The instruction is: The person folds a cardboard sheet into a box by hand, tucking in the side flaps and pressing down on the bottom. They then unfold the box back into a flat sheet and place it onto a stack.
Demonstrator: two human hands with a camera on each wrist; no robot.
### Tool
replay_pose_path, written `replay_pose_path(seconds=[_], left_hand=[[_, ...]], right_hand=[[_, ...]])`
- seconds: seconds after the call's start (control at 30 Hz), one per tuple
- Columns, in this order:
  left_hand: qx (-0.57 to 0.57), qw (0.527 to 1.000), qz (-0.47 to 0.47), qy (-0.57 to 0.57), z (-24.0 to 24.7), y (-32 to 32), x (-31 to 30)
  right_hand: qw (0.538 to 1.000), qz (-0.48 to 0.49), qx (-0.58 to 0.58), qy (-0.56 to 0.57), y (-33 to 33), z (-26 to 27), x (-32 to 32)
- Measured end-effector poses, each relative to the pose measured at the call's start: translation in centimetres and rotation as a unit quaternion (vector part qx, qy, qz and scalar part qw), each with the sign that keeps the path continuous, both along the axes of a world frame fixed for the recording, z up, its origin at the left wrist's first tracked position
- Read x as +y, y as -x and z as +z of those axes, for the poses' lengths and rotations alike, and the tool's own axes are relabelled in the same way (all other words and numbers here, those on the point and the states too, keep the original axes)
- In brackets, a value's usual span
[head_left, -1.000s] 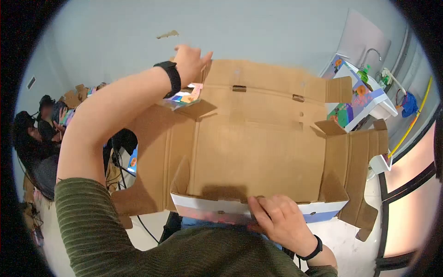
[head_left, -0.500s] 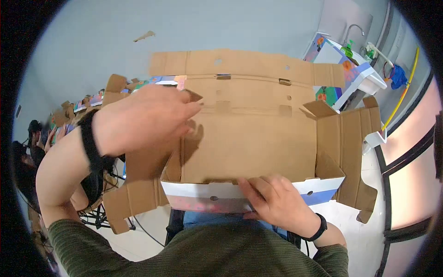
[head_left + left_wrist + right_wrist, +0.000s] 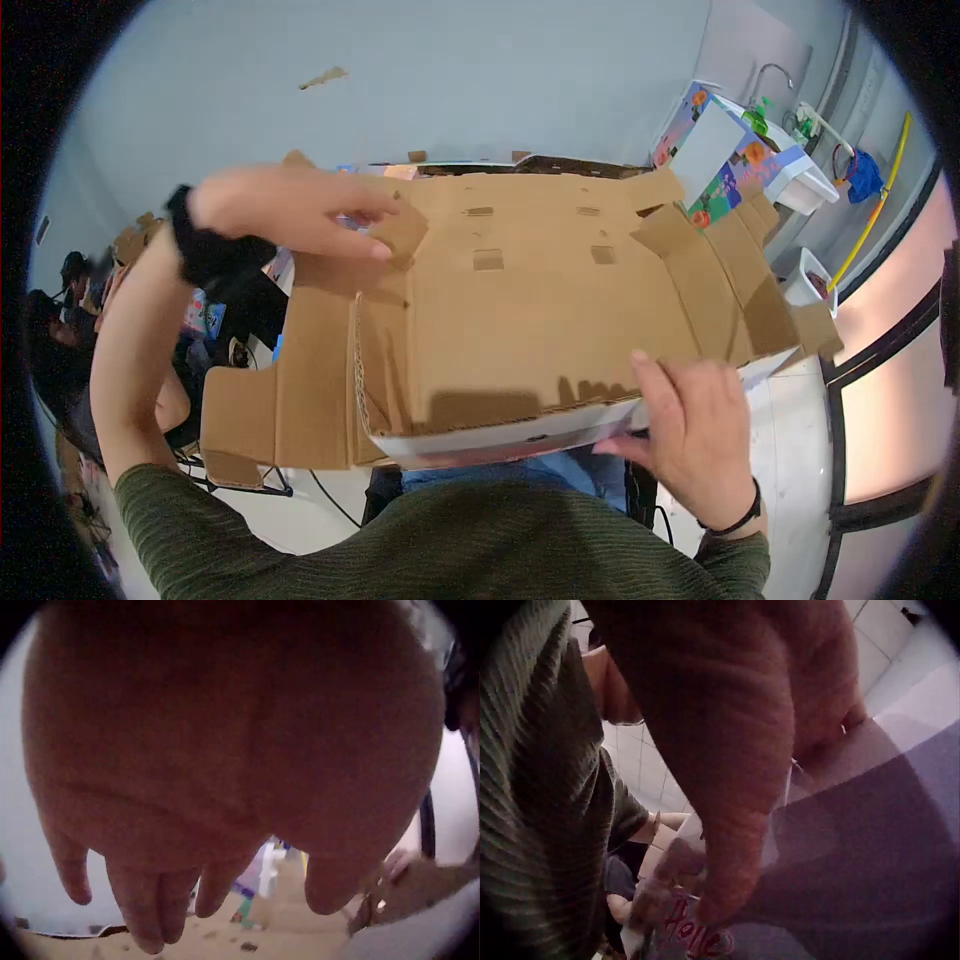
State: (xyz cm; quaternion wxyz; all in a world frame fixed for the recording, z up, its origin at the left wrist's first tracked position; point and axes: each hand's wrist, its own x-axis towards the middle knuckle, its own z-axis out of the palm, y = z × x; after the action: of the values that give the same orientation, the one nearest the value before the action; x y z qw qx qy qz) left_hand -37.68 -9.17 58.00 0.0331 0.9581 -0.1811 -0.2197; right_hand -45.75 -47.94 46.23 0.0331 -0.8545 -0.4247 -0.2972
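An unfolded cardboard box [image 3: 550, 320], plain brown inside, lies open in front of my body in the head view. Its raised front wall [image 3: 470, 448] has a white and coloured outer face. My right hand [image 3: 705, 430] grips that wall near its right end, fingers over the rim and thumb outside. Red lettering [image 3: 697, 937] shows by the thumb in the right wrist view. Over the back left corner hovers my left hand [image 3: 295, 212], its fingers extended beside a small corner flap [image 3: 405, 232]. The left wrist view shows the palm [image 3: 232, 750] with nothing held.
Side flaps spread out left [image 3: 315, 400] and right [image 3: 720, 250]. A printed box [image 3: 725, 150] stands by a white sink [image 3: 805, 185] at the back right, with a yellow hose [image 3: 885, 200] beyond. People [image 3: 60, 320] sit at the far left.
My left hand has come back from the far left edge toward the corner flap. The right hand has slid right along the front wall. The box's back panel has come lower, and the box has turned slightly.
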Motion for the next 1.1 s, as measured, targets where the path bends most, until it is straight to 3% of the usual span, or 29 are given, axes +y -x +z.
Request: replay_pose_path(seconds=[0.13, 0.23, 0.33, 0.43, 0.47, 0.53, 0.6, 0.67, 0.73, 0.87, 0.93, 1.0, 1.03, 1.1], left_hand=[[-0.037, 0.982, -0.025, 0.181, 5.6, 6.3, -1.3], [-0.099, 0.988, -0.08, 0.088, 8.3, 10.6, -3.1], [-0.279, 0.941, -0.164, -0.102, 5.4, 12.3, -6.0], [-0.325, 0.919, -0.168, -0.148, 0.9, 11.7, -6.9], [-0.268, 0.945, -0.145, -0.122, -0.5, 11.1, -6.3], [-0.289, 0.939, -0.167, -0.08, -4.9, 9.0, -4.4], [-0.285, 0.942, -0.166, -0.058, -6.9, 6.8, -3.2], [-0.301, 0.942, -0.144, -0.031, -7.7, 4.7, -2.4], [-0.315, 0.941, -0.123, -0.016, -8.6, 2.1, -1.2], [-0.331, 0.938, -0.077, 0.068, -10.9, -3.9, 2.0], [-0.291, 0.946, -0.006, 0.139, -13.4, -7.4, 4.2], [-0.265, 0.944, 0.056, 0.188, -17.0, -10.4, 6.4], [-0.201, 0.961, 0.1, 0.159, -16.4, -10.7, 5.8], [-0.075, 0.974, 0.186, 0.102, -14.7, -11.3, 3.9]], right_hand=[[0.998, 0.009, -0.062, -0.018, -1.6, 1.6, 0.0], [0.989, 0.045, -0.136, -0.04, -3.5, 2.7, 0.4], [0.988, 0.078, -0.124, -0.052, -2.5, 3.8, 1.9], [0.986, 0.13, -0.094, -0.042, -1.0, 4.0, 2.8], [0.983, 0.145, -0.097, -0.05, -0.8, 3.9, 3.1], [0.974, 0.183, -0.102, -0.082, -1.7, 3.4, 3.7], [0.981, 0.127, -0.078, -0.121, -3.7, 3.2, 2.8], [0.986, 0.078, -0.112, -0.091, -6.7, 3.9, 1.4], [0.987, 0.028, -0.088, -0.13, -9.3, 4.2, 0.7], [0.987, -0.009, 0.022, -0.162, -14.9, 2.2, -1.5], [0.976, -0.002, 0.077, -0.203, -18.4, -0.6, -2.6], [0.947, -0.056, 0.21, -0.235, -21.5, -3.1, -3.9], [0.925, -0.083, 0.274, -0.25, -23.1, -4.3, -4.5], [0.942, -0.088, 0.285, -0.153, -26.0, -6.4, -5.9]])
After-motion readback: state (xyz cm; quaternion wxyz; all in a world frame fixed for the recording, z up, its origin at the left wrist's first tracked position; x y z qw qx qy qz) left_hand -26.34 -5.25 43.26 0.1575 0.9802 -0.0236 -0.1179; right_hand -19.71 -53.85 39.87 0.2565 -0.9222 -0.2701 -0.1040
